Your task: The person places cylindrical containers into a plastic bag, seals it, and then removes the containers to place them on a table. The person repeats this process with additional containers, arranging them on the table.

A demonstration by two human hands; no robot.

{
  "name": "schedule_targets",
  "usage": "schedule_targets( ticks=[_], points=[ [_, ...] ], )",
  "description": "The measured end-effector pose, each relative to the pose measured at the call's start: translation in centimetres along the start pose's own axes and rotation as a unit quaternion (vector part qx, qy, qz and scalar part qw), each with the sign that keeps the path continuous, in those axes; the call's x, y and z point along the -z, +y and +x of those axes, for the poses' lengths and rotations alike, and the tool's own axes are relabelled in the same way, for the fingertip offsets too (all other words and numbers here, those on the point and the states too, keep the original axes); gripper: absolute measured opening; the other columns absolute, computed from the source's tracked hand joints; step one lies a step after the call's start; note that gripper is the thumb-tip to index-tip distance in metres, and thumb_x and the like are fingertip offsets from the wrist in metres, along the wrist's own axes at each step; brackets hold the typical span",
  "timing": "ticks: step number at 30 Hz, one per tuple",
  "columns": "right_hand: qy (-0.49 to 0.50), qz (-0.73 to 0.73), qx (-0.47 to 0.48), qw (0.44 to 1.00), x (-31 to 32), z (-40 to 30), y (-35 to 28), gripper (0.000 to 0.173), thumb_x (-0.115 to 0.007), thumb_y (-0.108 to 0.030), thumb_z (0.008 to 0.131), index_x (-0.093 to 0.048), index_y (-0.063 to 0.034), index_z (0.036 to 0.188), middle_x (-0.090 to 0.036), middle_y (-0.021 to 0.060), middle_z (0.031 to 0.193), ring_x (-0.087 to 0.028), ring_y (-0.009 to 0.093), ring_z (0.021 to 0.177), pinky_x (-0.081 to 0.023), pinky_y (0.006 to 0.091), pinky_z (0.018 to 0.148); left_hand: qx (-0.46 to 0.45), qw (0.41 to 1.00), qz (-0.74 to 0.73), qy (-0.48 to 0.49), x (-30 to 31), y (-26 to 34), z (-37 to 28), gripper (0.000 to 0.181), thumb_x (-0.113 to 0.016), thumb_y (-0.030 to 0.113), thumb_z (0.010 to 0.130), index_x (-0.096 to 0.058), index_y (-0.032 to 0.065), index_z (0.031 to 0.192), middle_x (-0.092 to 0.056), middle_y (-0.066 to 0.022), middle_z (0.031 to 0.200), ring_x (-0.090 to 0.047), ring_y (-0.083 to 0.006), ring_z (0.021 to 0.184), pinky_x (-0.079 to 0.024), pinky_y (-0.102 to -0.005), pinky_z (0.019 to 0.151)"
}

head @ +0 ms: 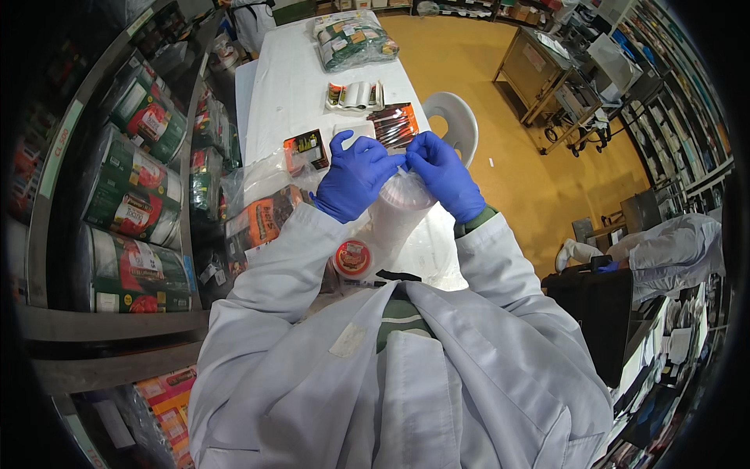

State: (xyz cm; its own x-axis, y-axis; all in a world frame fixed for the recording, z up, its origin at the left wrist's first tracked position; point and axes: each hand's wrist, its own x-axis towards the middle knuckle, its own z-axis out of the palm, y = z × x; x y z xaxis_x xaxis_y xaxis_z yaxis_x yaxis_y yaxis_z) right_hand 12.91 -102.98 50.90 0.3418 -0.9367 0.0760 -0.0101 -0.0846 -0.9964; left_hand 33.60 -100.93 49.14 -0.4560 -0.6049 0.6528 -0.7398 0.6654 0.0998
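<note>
Both hands wear blue gloves and meet at the top of a clear plastic bag [406, 190]. The bag stands upright around a pale, cylinder-like stack, whose contents I cannot make out. My left hand [357, 176] pinches the gathered plastic with its thumb and fingers, the other fingers spread. My right hand [443, 173] pinches the same plastic from the right, its fingertips touching or nearly touching the left ones. A round tub with a red lid [352, 257] stands near my body, left of the bag. Dark wrappers with orange print [394, 125] lie beyond my hands.
The white-covered table [281, 76] bears a wrapped green bundle [355, 40], a roll of labels [355, 95], an orange-black box [306, 150] and a printed plastic pack [262, 225]. Shelving with large green cans [133, 214] stands left. A white stool [469, 126], a wheeled cart [536, 70] and a bending person [674, 252] are right.
</note>
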Motion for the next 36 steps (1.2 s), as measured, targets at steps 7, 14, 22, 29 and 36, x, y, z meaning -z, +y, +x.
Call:
schedule_targets(
  ticks=[7,14,22,29,36],
  points=[
    [-0.014,-0.23,0.093,0.969,-0.9,-1.6,-0.1,0.023,-0.074,-0.007,0.086,-0.056,-0.0054,0.101,-0.058,0.0047,0.093,-0.057,0.018,0.09,-0.048,0.0332,0.083,0.121,0.985,-0.091,-0.087,0.0,-0.1,0.0,0.017,-0.062,0.019,0.098,-0.071,0.0146,0.112,-0.059,-0.0036,0.114,-0.058,-0.0235,0.111,-0.035,-0.0444,0.108],
    [0.037,-0.259,0.201,0.944,-1.8,-1.7,0.3,0.027,-0.078,-0.009,0.086,-0.057,-0.0038,0.101,-0.057,0.0073,0.098,-0.056,0.023,0.097,-0.047,0.0365,0.091,0.345,0.734,-0.578,-0.092,-2.6,-1.6,-1.6,0.035,-0.053,0.018,0.106,-0.058,-0.0031,0.134,-0.06,-0.0098,0.13,-0.059,-0.0189,0.12,-0.044,-0.03,0.105],
    [0.085,-0.359,0.333,0.868,-1.8,-2.1,1.7,0.015,-0.073,-0.006,0.086,-0.059,-0.0048,0.094,-0.053,0.0115,0.089,-0.054,0.033,0.088,-0.043,0.0431,0.08,0.344,0.844,-0.411,-0.029,-2.5,-1.3,-0.8,0.022,-0.074,0.023,0.094,-0.076,0.0045,0.106,-0.063,-0.0089,0.125,-0.059,-0.0235,0.119,-0.046,-0.0343,0.103],
    [0.042,-0.455,0.324,0.828,-1.2,-3.3,1.8,0.015,-0.07,-0.006,0.085,-0.056,-0.0054,0.093,-0.053,0.0112,0.091,-0.053,0.034,0.091,-0.043,0.0441,0.083,0.354,0.903,-0.24,0.04,-5.3,-3.7,-0.9,0.015,-0.082,0.029,0.086,-0.082,0.0148,0.09,-0.061,-0.0052,0.125,-0.054,-0.0272,0.122,-0.043,-0.0393,0.107],
    [0.037,-0.386,0.198,0.9,-0.8,-4.5,1.2,0.015,-0.07,0.0,0.09,-0.06,-0.0004,0.102,-0.061,0.0109,0.1,-0.059,0.029,0.1,-0.049,0.039,0.088,0.378,0.855,-0.309,0.176,-5.1,-2.9,-4.3,0.037,-0.069,0.023,0.1,-0.063,0.0161,0.136,-0.059,-0.0076,0.127,-0.055,-0.0255,0.123,-0.045,-0.0386,0.104]
  ],
)
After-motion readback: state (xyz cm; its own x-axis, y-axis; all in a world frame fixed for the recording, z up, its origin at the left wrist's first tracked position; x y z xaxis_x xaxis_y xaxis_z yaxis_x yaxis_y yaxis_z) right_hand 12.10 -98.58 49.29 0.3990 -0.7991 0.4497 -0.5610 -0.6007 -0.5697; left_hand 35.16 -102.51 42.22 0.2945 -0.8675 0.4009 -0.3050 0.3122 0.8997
